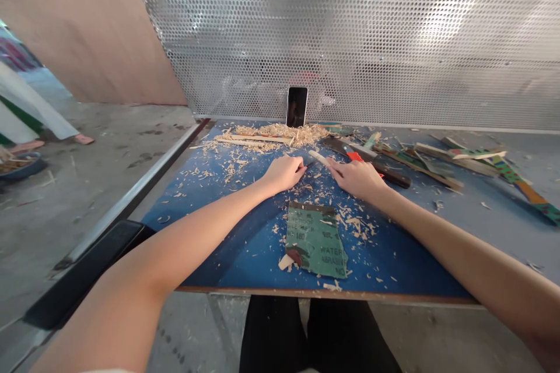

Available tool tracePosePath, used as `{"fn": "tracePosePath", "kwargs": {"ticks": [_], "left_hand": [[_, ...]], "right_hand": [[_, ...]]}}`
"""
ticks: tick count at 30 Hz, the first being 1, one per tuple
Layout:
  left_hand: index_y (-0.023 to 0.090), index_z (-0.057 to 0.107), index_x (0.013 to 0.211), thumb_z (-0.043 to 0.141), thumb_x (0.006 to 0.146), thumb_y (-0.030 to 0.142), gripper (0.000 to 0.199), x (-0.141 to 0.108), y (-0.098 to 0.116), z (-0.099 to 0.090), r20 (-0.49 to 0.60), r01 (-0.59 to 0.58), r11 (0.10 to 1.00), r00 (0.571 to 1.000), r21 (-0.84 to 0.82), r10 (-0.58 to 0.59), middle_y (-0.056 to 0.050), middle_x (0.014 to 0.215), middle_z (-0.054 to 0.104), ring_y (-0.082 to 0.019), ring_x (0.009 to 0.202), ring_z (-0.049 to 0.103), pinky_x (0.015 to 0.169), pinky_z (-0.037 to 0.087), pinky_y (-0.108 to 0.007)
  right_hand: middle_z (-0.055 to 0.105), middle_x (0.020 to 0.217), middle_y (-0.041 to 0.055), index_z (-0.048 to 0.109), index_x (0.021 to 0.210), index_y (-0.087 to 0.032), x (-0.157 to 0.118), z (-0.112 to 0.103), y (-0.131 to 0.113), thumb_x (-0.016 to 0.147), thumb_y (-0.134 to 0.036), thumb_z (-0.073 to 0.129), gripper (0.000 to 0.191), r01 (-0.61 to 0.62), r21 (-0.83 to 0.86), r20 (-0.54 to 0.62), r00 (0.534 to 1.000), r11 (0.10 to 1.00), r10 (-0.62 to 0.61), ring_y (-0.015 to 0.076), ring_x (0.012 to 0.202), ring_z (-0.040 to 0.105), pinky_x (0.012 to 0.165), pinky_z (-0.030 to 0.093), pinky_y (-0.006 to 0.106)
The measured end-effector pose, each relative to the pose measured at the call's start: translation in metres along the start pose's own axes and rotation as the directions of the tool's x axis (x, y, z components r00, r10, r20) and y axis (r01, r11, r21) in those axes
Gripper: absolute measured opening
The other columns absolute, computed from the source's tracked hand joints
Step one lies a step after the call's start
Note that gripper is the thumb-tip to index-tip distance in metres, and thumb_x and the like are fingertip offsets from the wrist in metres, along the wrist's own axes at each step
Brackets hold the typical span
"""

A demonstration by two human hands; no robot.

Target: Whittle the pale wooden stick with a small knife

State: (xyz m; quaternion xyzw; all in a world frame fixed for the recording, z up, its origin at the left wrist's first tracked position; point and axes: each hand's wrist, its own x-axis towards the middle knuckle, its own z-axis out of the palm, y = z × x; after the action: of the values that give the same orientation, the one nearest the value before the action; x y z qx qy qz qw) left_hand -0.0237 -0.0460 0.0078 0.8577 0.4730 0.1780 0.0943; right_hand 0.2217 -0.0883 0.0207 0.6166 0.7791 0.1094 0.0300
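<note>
at left, the left hand (pixel 284 173) has its fingers curled over the blue tabletop (pixel 249 256); i cannot tell if they hold something. near, in the middle, lies green sandpaper (pixel 315 242). between the hands is a pale wooden piece (pixel 319 157), pinched by the right hand (pixel 359 178), fingers nearly closed.

Both arms, the left (pixel 210 215) and the right (pixel 450 245), are bare along the forearm, smooth and slim, narrowing evenly towards the wrist. The left hand (pixel 283 173) and right hand (pixel 357 179) are bare too, with slender fingers. At the lower left, by the upper arm, a pale edge of cloth (pixel 107 370) shows (perhaps a short sleeve, though too little is in view to tell). Below, the trousers (pixel 275 335) are plain black, dark enough to hide most folds, the two legs loosely cut.
</note>
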Motion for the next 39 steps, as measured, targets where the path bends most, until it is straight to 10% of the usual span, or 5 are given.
{"fn": "tracePosePath", "kwargs": {"ticks": [22,28,34,39], "left_hand": [[0.018,0.075,0.099,0.054,0.109,0.034,0.028,-0.004,0.004,0.0,-0.01,-0.013,0.998,1.0,0.055,0.013,-0.011,0.085,0.076,-0.024,0.082,0.07,0.074,0.046,-0.034],[0.015,0.073,0.113,0.041,0.115,0.038,0.039,-0.009,0.01,0.001,-0.147,-0.011,0.99,0.989,0.143,0.032,-0.014,0.087,0.078,-0.024,0.078,0.071,0.073,0.047,-0.035],[0.017,0.072,0.115,0.037,0.118,0.039,0.041,-0.01,0.006,0.009,-0.38,-0.143,0.974,0.903,0.174,0.2,-0.012,0.088,0.081,-0.02,0.077,0.074,0.065,0.048,-0.03],[0.016,0.073,0.126,0.039,0.117,0.034,0.04,-0.008,0.003,0.014,-0.421,-0.183,0.956,0.867,0.229,0.267,-0.012,0.092,0.083,-0.02,0.078,0.076,0.068,0.054,-0.031]], "right_hand": [[0.082,0.102,0.0183,0.045,0.171,-0.019,-0.002,-0.001,-0.004,0.116,-0.041,0.024,0.063,0.071,-0.04,0.03,0.997,0.997,-0.069,0.0345,0.092,0.077,0.086,0.051,0.042],[0.084,0.101,0.0179,0.052,0.167,-0.017,-0.002,0.007,0.0,0.116,-0.04,0.026,0.062,-0.002,0.038,-0.2,0.98,0.999,0.01,0.0315,0.085,0.076,0.078,0.051,0.037],[0.077,0.072,0.0099,0.063,0.157,-0.009,0.003,0.021,0.012,0.115,-0.04,0.035,0.06,0.09,0.092,-0.512,0.858,0.992,-0.03,0.0199,0.058,0.063,0.059,0.039,0.03],[0.076,0.071,0.0086,0.063,0.158,-0.009,0.005,0.028,0.015,0.114,-0.038,0.039,0.058,0.129,0.126,-0.562,0.826,0.984,-0.037,0.0197,0.056,0.063,0.059,0.041,0.029]]}}
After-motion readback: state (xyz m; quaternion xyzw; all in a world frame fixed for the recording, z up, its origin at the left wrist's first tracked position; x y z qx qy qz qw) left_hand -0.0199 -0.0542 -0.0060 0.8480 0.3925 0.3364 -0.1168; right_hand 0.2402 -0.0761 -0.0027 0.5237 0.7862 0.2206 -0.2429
